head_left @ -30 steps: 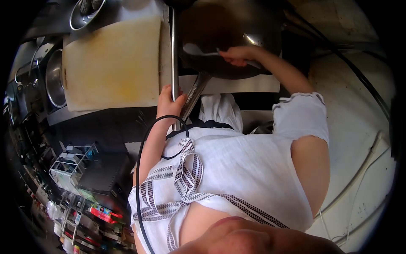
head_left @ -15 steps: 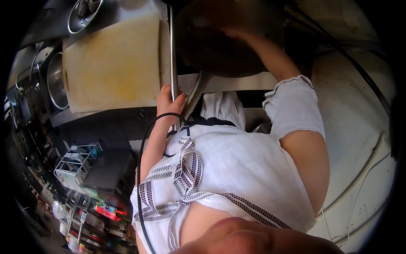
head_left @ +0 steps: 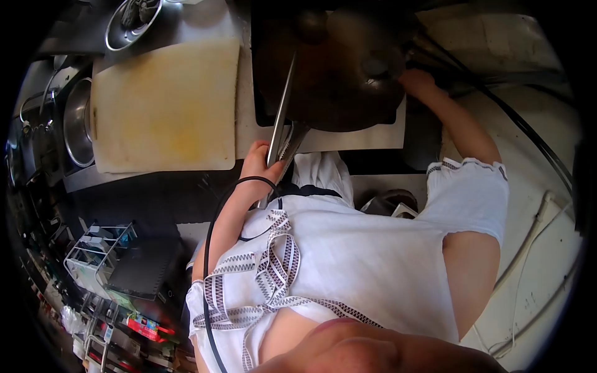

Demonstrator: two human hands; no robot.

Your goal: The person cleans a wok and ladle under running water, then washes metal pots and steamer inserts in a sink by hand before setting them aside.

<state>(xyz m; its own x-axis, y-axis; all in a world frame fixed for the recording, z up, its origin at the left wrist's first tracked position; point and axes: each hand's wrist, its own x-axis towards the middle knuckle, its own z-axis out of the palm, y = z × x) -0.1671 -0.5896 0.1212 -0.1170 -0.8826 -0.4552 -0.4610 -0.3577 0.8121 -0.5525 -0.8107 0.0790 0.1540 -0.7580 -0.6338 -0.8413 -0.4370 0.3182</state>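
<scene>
My left hand point(head_left: 256, 163) is closed around a long shiny metal rod point(head_left: 283, 105) that slants up across the left side of a dark wok point(head_left: 336, 93). The wok's handle point(head_left: 295, 138) comes down close beside that hand. At the wok's right edge is my right hand point(head_left: 418, 83); its fingertips are lost in shadow, and I cannot make out what they touch. A dark rounded object point(head_left: 377, 64) shows just left of it, over the wok.
A stained cutting board point(head_left: 165, 105) lies left of the wok, with metal bowls point(head_left: 79, 122) point(head_left: 132, 26) near it. A black cable point(head_left: 208, 273) loops over my left wrist. A wire rack point(head_left: 93, 258) stands lower left. More cables point(head_left: 528, 124) run at the right.
My right hand has moved from over the wok to its right edge, and the pale utensil it held is no longer visible. The metal rod in my left hand has tilted rightward at its far end.
</scene>
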